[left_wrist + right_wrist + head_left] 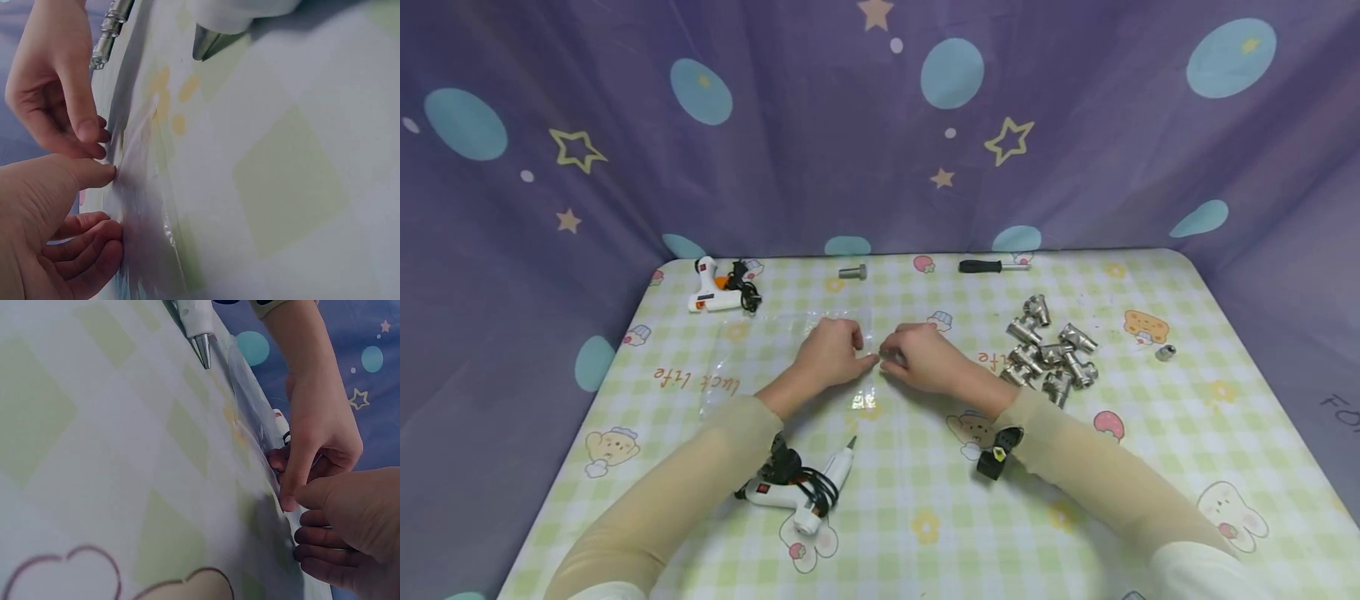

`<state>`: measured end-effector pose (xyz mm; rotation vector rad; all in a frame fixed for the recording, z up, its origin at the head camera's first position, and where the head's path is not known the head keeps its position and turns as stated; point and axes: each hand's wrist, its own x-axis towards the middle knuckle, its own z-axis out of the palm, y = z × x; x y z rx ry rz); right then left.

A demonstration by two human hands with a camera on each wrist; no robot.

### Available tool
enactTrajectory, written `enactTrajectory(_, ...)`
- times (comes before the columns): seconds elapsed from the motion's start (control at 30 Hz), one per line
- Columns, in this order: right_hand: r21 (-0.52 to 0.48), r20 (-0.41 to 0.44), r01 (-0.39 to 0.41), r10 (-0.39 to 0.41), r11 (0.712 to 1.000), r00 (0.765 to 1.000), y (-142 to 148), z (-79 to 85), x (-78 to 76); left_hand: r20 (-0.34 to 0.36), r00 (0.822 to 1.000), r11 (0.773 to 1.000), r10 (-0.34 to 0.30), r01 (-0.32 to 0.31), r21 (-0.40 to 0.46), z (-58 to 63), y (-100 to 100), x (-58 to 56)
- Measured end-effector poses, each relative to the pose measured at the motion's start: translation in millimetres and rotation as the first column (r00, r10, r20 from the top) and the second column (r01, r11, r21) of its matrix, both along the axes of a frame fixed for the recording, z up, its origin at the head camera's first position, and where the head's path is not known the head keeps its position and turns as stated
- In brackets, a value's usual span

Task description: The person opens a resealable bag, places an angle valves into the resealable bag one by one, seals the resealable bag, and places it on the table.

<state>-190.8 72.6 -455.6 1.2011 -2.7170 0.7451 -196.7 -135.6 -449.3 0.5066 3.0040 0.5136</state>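
Observation:
A clear plastic bag (pixel 760 354) lies flat on the checked tablecloth, left of centre. My left hand (pixel 831 354) is over its right part, fingers curled in and thumb stretched out, gripping the film near the edge. In the left wrist view the bag (pixel 147 225) runs out from under those fingertips. Facing it from the right, my right hand (pixel 928 358) has bent fingers and its thumb drawn toward them, right at the bag's edge. Whether it pinches the film I cannot tell. The thumbs nearly meet in the right wrist view, where the right hand (pixel 356 525) partly covers the left (pixel 322 437).
A white glue gun (pixel 838 468) with coiled black cord lies below my left forearm; another glue gun (pixel 722 302) sits back left. Along the back are a bolt (pixel 852 272) and a black-handled screwdriver (pixel 981 267). Several metal tee connectors (pixel 1078 337) lie right, near a small metal fitting (pixel 1165 352).

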Motion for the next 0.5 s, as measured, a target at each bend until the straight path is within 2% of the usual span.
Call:
enactTrajectory(0.17, 0.009, 0.030, 0.011, -0.011, 1.000, 0.999, -4.7, -1.7, -0.9, 0.007, 1.000, 1.000, -0.018, 0.018, 0.013, 0.1, -1.4, -1.6)
enactTrajectory(0.37, 0.035, 0.016, 0.013, -0.013, 0.999, 1.000, -9.3, -3.0, -4.7, 0.061, 0.998, 0.996, 0.017, -0.022, 0.085, 0.1, -6.1, -3.5)
enactTrajectory(0.5, 0.043, 0.038, 0.013, -0.015, 0.999, 0.999, -12.0, -2.6, -6.2, 0.079, 0.997, 0.991, 0.021, -0.032, 0.133, -0.9, -9.4, -4.5)
